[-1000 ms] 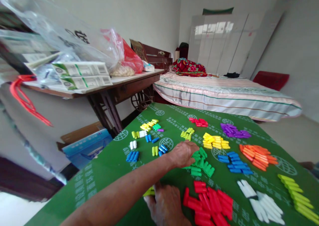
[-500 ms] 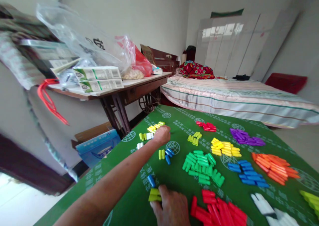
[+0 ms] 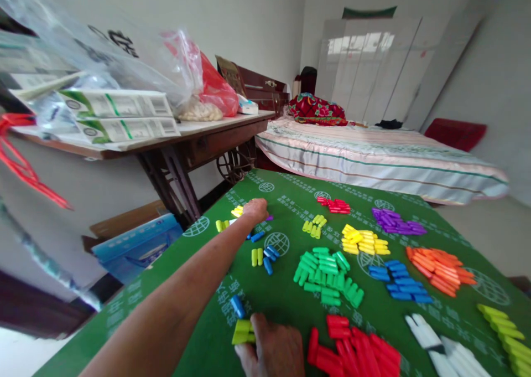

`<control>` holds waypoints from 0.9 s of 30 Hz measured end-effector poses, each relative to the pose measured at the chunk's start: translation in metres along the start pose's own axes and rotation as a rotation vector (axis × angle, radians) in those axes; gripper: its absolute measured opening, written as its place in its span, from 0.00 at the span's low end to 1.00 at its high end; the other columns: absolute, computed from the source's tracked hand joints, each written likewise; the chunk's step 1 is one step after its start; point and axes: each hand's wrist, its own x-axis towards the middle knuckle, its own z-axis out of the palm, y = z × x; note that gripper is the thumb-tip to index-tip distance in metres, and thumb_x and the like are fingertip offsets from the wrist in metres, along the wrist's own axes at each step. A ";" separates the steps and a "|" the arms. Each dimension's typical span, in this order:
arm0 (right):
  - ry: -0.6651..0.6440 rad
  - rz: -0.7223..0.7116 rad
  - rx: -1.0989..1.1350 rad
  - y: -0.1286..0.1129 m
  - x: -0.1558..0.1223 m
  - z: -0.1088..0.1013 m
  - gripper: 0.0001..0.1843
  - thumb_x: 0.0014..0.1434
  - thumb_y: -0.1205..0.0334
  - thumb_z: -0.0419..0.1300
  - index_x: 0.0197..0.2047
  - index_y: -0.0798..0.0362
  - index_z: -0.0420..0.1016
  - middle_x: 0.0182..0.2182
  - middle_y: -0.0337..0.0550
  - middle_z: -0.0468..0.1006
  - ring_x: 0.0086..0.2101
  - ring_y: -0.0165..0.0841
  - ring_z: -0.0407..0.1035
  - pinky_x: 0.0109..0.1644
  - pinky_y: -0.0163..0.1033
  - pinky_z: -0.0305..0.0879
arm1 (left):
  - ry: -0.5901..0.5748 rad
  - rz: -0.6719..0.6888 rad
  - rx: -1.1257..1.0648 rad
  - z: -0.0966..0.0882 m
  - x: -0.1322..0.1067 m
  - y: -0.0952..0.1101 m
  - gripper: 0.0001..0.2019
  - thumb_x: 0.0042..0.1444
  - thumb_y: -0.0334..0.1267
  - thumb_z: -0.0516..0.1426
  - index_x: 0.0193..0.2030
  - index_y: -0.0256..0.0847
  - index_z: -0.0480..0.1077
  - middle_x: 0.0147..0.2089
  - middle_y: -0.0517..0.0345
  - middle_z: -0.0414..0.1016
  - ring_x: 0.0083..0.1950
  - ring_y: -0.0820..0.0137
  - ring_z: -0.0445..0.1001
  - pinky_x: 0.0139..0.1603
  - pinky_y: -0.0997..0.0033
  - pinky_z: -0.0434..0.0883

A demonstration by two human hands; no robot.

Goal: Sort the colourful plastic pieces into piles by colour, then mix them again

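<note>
My left arm stretches from the lower left across the green mat [image 3: 290, 305]. At the far left, my left hand [image 3: 255, 208] lies closed over a small cluster of yellow pieces [image 3: 237, 211]; what its fingers hold is hidden. Loose blue pieces [image 3: 267, 253] and lime pieces [image 3: 256, 256] lie just short of it. At the bottom edge my right hand [image 3: 274, 350] rests on the mat, thumb and finger pinched on lime-yellow pieces [image 3: 243, 331], with a blue piece [image 3: 238, 306] just beyond. A red pile [image 3: 352, 349] lies right beside that hand.
Sorted piles cover the mat: green [image 3: 327, 277], yellow [image 3: 364, 241], blue [image 3: 398, 283], orange [image 3: 440, 263], purple [image 3: 396, 221], small red [image 3: 334, 204], white [image 3: 443, 349], lime [image 3: 506, 332]. A cluttered wooden table [image 3: 199, 133] stands at the left, a bed [image 3: 373, 155] behind.
My left hand left the green pile and reached to the far-left cluster of small pieces, then stayed there. My right hand stayed by the lime-yellow pieces. The view shifted slightly.
</note>
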 end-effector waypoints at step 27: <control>-0.037 -0.033 0.035 0.001 0.000 -0.016 0.12 0.56 0.56 0.58 0.44 0.49 0.71 0.33 0.47 0.80 0.34 0.45 0.76 0.38 0.46 0.70 | 0.148 1.207 -0.204 0.004 -0.156 0.065 0.08 0.53 0.35 0.57 0.41 0.40 0.66 0.45 0.51 0.73 0.49 0.64 0.71 0.52 0.64 0.67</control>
